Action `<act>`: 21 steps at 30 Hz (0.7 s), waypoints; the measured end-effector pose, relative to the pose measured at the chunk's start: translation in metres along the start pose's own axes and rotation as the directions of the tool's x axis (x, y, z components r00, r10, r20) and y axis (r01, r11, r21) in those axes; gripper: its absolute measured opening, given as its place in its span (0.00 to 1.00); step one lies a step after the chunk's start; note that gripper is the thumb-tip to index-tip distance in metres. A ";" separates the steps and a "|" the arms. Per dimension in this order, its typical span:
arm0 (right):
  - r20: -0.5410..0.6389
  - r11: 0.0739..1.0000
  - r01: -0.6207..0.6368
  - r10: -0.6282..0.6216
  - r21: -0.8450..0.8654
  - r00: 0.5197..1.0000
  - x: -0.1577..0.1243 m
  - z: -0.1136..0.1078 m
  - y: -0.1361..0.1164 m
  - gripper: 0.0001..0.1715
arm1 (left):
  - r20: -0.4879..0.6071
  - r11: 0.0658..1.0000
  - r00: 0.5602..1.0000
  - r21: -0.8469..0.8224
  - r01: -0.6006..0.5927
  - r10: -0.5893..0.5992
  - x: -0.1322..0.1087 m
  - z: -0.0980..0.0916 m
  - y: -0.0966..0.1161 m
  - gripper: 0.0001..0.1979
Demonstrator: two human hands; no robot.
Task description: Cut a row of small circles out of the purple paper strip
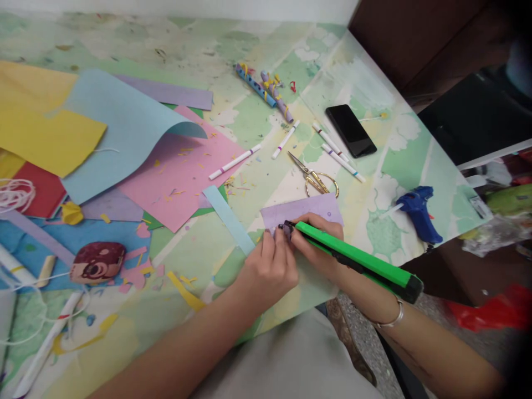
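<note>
My right hand (pixel 318 244) is closed around a long green-and-black hand tool (pixel 357 255), whose dark tip points left toward my other hand. The tool's exact kind is hard to tell. Right at that tip, the fingers of my left hand (pixel 270 266) are pinched together. A small dark and purple bit shows between the hands, too small to make out. Under and behind my fingers lies a rectangle of purple paper (pixel 299 206) with a small round mark near its right side. A light blue paper strip (pixel 228 217) runs up to my left hand.
Gold-handled scissors (pixel 313 177) lie beyond the purple paper, near several markers (pixel 286 138) and a black phone (pixel 351 130). A blue glue gun (pixel 419 213) is at the right edge. Coloured sheets (pixel 120 127), scraps and a bear-faced case (pixel 97 262) cover the left. Two decorated paper tubes (pixel 255 85) lie behind.
</note>
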State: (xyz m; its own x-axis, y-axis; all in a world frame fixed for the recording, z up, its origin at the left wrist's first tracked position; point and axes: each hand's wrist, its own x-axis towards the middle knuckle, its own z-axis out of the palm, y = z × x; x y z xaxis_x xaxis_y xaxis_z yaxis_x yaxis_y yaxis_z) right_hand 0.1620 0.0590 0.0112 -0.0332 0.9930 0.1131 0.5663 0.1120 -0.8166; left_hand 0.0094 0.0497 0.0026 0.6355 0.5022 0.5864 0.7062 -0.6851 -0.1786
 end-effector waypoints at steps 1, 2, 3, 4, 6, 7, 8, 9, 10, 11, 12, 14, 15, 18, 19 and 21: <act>-0.001 1.000 -0.002 0.002 -0.001 1.000 0.000 0.000 0.000 0.06 | -0.001 1.000 1.000 0.004 0.005 -0.005 0.000 0.000 0.000 0.08; -0.002 1.000 -0.004 0.004 -0.001 1.000 0.000 0.000 -0.001 0.06 | 0.001 1.000 1.000 0.007 0.009 -0.009 0.000 0.000 0.001 0.08; 0.002 1.000 -0.005 0.005 0.000 1.000 0.000 0.000 -0.002 0.06 | 0.004 1.000 1.000 0.009 0.012 -0.012 0.000 0.000 0.001 0.09; 0.007 1.000 -0.005 0.005 0.002 1.000 0.000 0.000 -0.003 0.06 | 0.008 1.000 1.000 0.011 0.013 -0.013 0.000 0.000 0.001 0.09; 0.018 1.000 -0.004 0.004 0.007 1.000 0.000 0.000 -0.005 0.06 | 0.012 1.000 1.000 0.011 0.010 -0.011 0.000 0.000 0.001 0.09; 0.021 1.000 -0.005 0.005 0.007 1.000 0.000 0.000 -0.005 0.06 | 0.013 1.000 1.000 0.011 0.009 -0.009 0.000 0.000 0.001 0.09; 0.018 1.000 -0.006 0.006 0.005 1.000 0.000 0.000 -0.005 0.06 | 0.015 1.000 1.000 0.010 0.007 -0.008 0.000 0.000 0.001 0.10; 0.009 1.000 -0.005 0.005 0.002 1.000 0.000 0.000 -0.005 0.06 | 0.016 1.000 1.000 0.011 0.007 -0.007 -0.001 0.000 0.002 0.10; -0.003 1.000 -0.003 0.003 0.000 1.000 0.000 0.001 -0.004 0.06 | 0.018 1.000 1.000 0.011 0.007 -0.007 -0.002 0.001 0.002 0.10; -0.012 1.000 -0.002 0.002 -0.001 1.000 0.001 0.001 -0.002 0.06 | 0.020 1.000 1.000 0.013 0.008 -0.008 -0.002 0.001 0.002 0.10; -0.018 1.000 -0.002 0.002 0.000 1.000 0.001 0.002 -0.001 0.05 | 0.022 1.000 1.000 0.015 0.010 -0.010 -0.003 0.002 0.002 0.10; -0.011 1.000 -0.005 0.005 0.005 1.000 0.001 0.003 0.002 0.04 | 0.023 1.000 1.000 0.020 0.015 -0.015 -0.003 0.002 0.003 0.10; -0.007 1.000 -0.008 0.008 0.006 1.000 0.001 0.003 0.003 0.04 | 0.022 1.000 1.000 0.020 0.017 -0.017 -0.003 0.002 0.003 0.09; -0.011 1.000 -0.009 0.009 -0.002 1.000 0.000 0.003 0.004 0.03 | 0.017 1.000 1.000 0.012 0.016 -0.016 -0.002 0.002 0.003 0.09; -0.013 1.000 -0.007 0.007 -0.004 1.000 0.000 0.003 0.004 0.03 | 0.017 1.000 1.000 0.008 0.014 -0.014 -0.002 0.001 0.003 0.09; 0.005 1.000 -0.005 0.005 -0.008 1.000 0.000 0.002 0.004 0.03 | 0.018 1.000 1.000 0.003 0.014 -0.014 -0.001 0.001 0.003 0.09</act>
State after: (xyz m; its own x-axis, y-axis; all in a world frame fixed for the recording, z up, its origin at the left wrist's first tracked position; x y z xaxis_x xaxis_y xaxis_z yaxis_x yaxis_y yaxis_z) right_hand 0.1623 0.0592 0.0064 -0.0348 0.9937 0.1066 0.5728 0.1072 -0.8127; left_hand 0.0108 0.0474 0.0006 0.6310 0.5211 0.5747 0.7159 -0.6765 -0.1726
